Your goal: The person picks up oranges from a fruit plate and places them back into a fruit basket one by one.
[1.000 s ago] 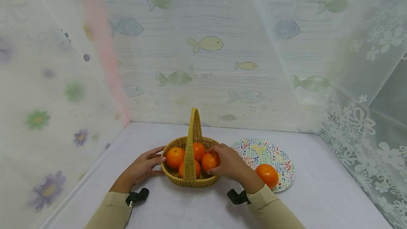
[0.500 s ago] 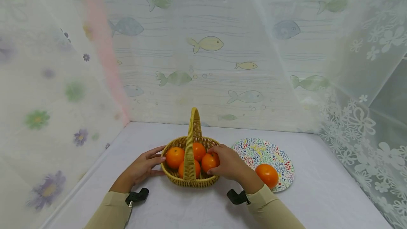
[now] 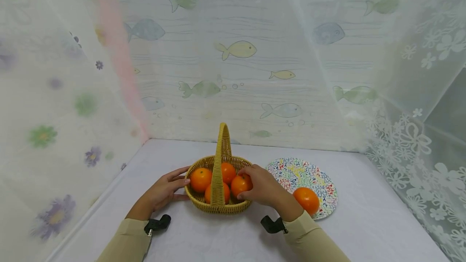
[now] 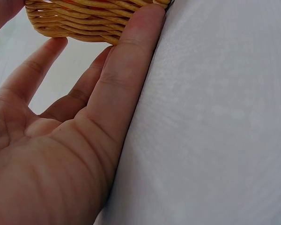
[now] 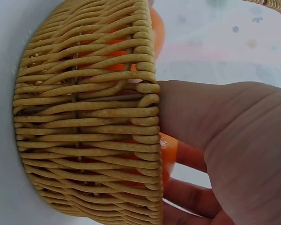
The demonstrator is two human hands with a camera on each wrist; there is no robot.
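A yellow wicker basket (image 3: 204, 205) with a tall arched handle stands on the table, with several oranges inside, one (image 3: 200, 180) at its left. My left hand (image 3: 162, 192) rests against the basket's left side, its fairly straight fingertips touching the weave. In the left wrist view the thumb (image 4: 126, 75) lies along the tabletop and reaches the basket's lower edge. Over the right rim, my right hand (image 3: 263, 186) holds the rightmost orange (image 3: 240, 185) between thumb and fingers. The right wrist view shows the thumb (image 5: 187, 105) going inside the rim; its tip is hidden by the weave.
To the right lies a round plate (image 3: 298, 173) with a colourful squiggle pattern. Another orange (image 3: 306, 201) sits on its near edge, close to my right forearm. A white cloth covers the table (image 3: 204, 241); printed curtains (image 3: 233, 72) hang behind and at both sides.
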